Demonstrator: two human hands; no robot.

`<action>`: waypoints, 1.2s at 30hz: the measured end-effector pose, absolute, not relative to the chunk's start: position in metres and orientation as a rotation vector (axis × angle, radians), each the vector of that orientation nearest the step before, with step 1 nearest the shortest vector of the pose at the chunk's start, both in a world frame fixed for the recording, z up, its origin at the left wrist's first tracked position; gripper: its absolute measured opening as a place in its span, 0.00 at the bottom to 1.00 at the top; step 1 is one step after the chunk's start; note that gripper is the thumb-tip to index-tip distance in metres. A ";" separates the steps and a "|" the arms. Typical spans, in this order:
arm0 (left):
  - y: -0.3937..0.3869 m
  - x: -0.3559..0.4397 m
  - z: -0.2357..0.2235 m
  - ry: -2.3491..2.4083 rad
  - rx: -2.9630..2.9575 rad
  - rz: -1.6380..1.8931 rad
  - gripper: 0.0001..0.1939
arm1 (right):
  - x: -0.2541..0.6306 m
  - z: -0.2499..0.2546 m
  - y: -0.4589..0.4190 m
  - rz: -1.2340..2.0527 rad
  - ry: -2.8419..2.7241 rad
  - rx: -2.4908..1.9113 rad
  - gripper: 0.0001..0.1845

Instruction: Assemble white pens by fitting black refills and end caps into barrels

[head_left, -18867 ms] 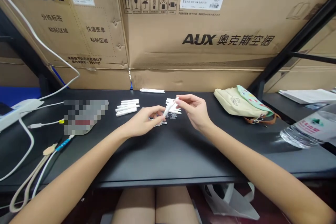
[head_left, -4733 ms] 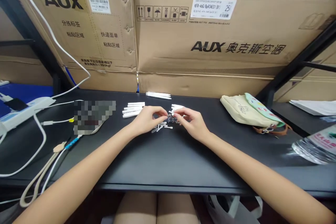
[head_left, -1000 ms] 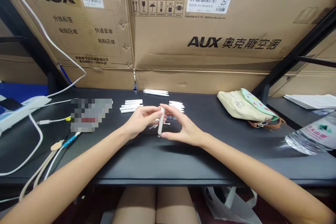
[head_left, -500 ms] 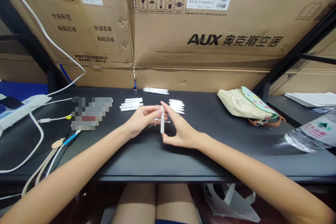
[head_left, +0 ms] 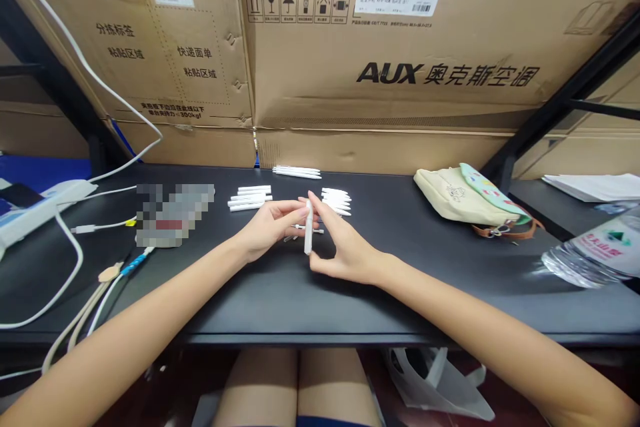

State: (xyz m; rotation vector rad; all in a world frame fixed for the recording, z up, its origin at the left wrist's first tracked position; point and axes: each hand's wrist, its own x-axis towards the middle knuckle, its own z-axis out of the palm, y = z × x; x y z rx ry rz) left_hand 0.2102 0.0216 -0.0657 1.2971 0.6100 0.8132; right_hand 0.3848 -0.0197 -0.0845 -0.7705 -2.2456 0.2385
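Observation:
A white pen barrel (head_left: 309,233) is held nearly upright between my two hands, above the black desk. My left hand (head_left: 270,230) is closed around its upper part, thumb and fingers pinching from the left. My right hand (head_left: 345,247) grips it from the right, index finger by the upper end and thumb by the lower end. Behind the hands lie some small slim parts (head_left: 315,230), partly hidden. White tubes (head_left: 250,199) are lined up to the left, and several white pointed pen parts (head_left: 337,201) to the right. Farther back is a row of white pens (head_left: 297,172).
A cream pouch (head_left: 450,197) with a green flap lies at the right, near a tilted water bottle (head_left: 595,247). On the left are a pixelated object (head_left: 175,217), white cables (head_left: 75,267) and a power strip (head_left: 45,210). Large cardboard boxes (head_left: 310,80) stand behind the desk (head_left: 240,313).

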 end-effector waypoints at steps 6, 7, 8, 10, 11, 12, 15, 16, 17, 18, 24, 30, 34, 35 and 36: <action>0.022 0.210 -0.066 0.622 1.286 0.808 0.13 | 0.386 -0.083 -0.020 0.262 -2.261 -0.756 0.52; 0.022 0.210 -0.066 0.620 1.286 0.807 0.13 | 0.386 -0.083 -0.020 0.271 -2.267 -0.755 0.53; 0.022 0.210 -0.066 0.618 1.285 0.808 0.13 | 0.386 -0.083 -0.020 0.277 -2.272 -0.752 0.53; 0.022 0.209 -0.066 0.617 1.284 0.810 0.13 | 0.386 -0.082 -0.020 0.285 -2.279 -0.747 0.54; 0.022 0.209 -0.066 0.619 1.284 0.811 0.13 | 0.387 -0.082 -0.020 0.290 -2.282 -0.749 0.54; 0.022 0.209 -0.065 0.622 1.283 0.811 0.13 | 0.387 -0.082 -0.020 0.298 -2.284 -0.752 0.55; 0.021 0.209 -0.065 0.627 1.280 0.812 0.13 | 0.387 -0.081 -0.020 0.332 -2.290 -0.756 0.57; 0.021 0.209 -0.065 0.625 1.281 0.811 0.13 | 0.387 -0.081 -0.020 0.346 -2.287 -0.749 0.57; 0.021 0.209 -0.065 0.621 1.283 0.808 0.13 | 0.387 -0.080 -0.021 0.363 -2.277 -0.740 0.56; 0.021 0.209 -0.065 0.616 1.288 0.805 0.13 | 0.387 -0.080 -0.021 0.387 -2.254 -0.732 0.54; 0.020 0.209 -0.066 0.624 1.327 0.776 0.12 | 0.384 -0.080 -0.017 0.819 -1.812 -0.742 0.20; 0.019 0.208 -0.070 0.621 1.409 0.709 0.13 | 0.381 -0.080 -0.014 0.892 -1.570 -0.766 0.11; 0.018 0.210 -0.069 0.645 1.398 0.732 0.13 | 0.379 -0.073 -0.012 0.814 -1.557 -0.808 0.10; 0.018 0.211 -0.068 0.655 1.377 0.763 0.14 | 0.379 -0.067 -0.012 0.792 -1.557 -0.808 0.09; 0.019 0.211 -0.067 0.669 1.346 0.822 0.14 | 0.380 -0.059 -0.012 0.759 -1.560 -0.803 0.09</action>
